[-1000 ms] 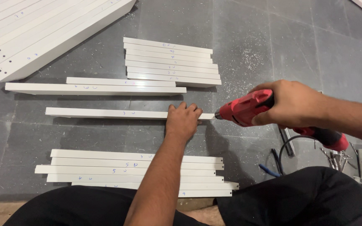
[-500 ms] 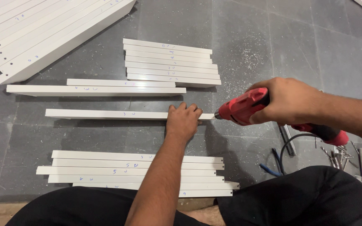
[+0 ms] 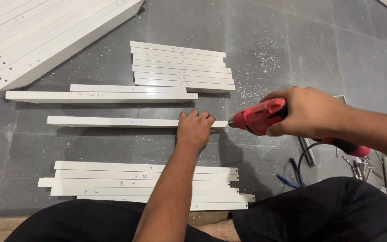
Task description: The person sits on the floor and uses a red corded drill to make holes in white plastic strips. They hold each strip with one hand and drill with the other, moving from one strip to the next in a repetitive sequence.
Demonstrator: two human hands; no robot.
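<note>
Black trouser legs (image 3: 332, 210) fill the bottom of the view, the person sitting on the grey tiled floor (image 3: 274, 40). Taking the single white flat strip (image 3: 113, 122) in the middle as the landmark: nearest the person, just below it, lies a stack of white flat strips with small blue marks (image 3: 144, 184), laid parallel to it. To the lower right of its right end lie a black cable (image 3: 303, 157) and a few loose screws (image 3: 363, 166).

The single strip lies flat on the floor with its long axis running left to right. The left hand (image 3: 195, 130) presses down on it close to its right end, fingers spread flat over the top, apparently to keep it from sliding. The right hand (image 3: 307, 112) is wrapped tightly around a red power drill (image 3: 258, 118), which lies almost level, its nose pointing left along the strip's length and meeting the strip's right end face. That line-up seems meant to keep the bit square with the narrow end.

Beyond the strip lie two longer white strips (image 3: 99, 96), parallel to it, then a tidy pile of shorter white strips (image 3: 182, 67). Farthest, to the upper left, a bundle of long white boards (image 3: 45, 42) lies slanted. Pale dust (image 3: 247, 92) speckles the floor just above the strip's right end.
</note>
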